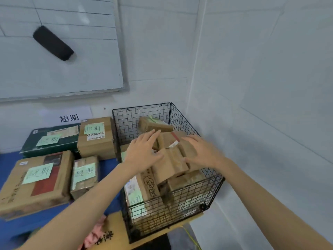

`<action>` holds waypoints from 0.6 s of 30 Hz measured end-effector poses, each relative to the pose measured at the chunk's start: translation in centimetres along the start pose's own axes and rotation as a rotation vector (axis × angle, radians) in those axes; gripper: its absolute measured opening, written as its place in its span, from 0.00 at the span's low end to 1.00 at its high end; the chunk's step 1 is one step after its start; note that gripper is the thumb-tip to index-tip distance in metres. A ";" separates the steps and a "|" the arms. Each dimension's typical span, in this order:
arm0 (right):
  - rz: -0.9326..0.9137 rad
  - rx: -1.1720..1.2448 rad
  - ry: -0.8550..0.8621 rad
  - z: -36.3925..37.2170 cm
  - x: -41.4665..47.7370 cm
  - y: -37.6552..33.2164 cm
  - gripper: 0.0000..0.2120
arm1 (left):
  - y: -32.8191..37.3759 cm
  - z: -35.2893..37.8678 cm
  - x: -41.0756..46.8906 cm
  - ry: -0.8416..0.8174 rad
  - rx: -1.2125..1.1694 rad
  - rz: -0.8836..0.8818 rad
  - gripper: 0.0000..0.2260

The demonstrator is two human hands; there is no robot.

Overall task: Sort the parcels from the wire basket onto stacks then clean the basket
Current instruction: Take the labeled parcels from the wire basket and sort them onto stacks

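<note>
A black wire basket (187, 123) stands in the wall corner, heaped with several brown cardboard parcels. Both my hands reach over its top. My left hand (142, 150) lies with straight fingers on the left side of the topmost brown parcel (171, 163). My right hand (200, 152) lies flat with spread fingers on that parcel's right side. Another small parcel (153, 124) leans at the basket's back. A parcel with a green note (138, 195) stands against the front mesh.
Left of the basket, on a blue surface (10, 159), lie sorted parcels with green notes: a large brown box (36, 179), a small taped one (84, 175), a taller brown box (96, 138) and a dark green box (52, 139). A pink cloth (95, 233) lies at the front. A whiteboard (59, 69) hangs above.
</note>
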State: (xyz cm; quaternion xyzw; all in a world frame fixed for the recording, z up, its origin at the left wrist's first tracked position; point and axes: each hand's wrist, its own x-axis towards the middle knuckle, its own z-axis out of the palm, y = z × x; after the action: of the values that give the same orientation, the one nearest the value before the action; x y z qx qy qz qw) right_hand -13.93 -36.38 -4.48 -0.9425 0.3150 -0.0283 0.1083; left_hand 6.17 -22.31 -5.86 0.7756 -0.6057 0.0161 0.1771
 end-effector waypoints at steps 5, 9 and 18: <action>-0.150 0.004 -0.084 1.0 0.3 2.0 0.42 | 1.7 2.2 -0.2 -0.133 -0.014 -0.096 0.41; -0.207 -0.051 -0.153 2.5 1.7 2.8 0.45 | 2.5 3.9 -0.3 -0.251 -0.016 -0.121 0.44; -0.281 -0.038 -0.198 4.2 4.2 2.4 0.47 | 2.7 5.4 -0.4 -0.185 -0.100 -0.120 0.50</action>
State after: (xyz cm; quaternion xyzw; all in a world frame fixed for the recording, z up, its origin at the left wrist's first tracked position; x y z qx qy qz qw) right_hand -11.51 -39.96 -9.21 -0.9773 0.1682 0.0556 0.1161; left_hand 2.46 -24.03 -10.30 0.7988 -0.5720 -0.0964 0.1593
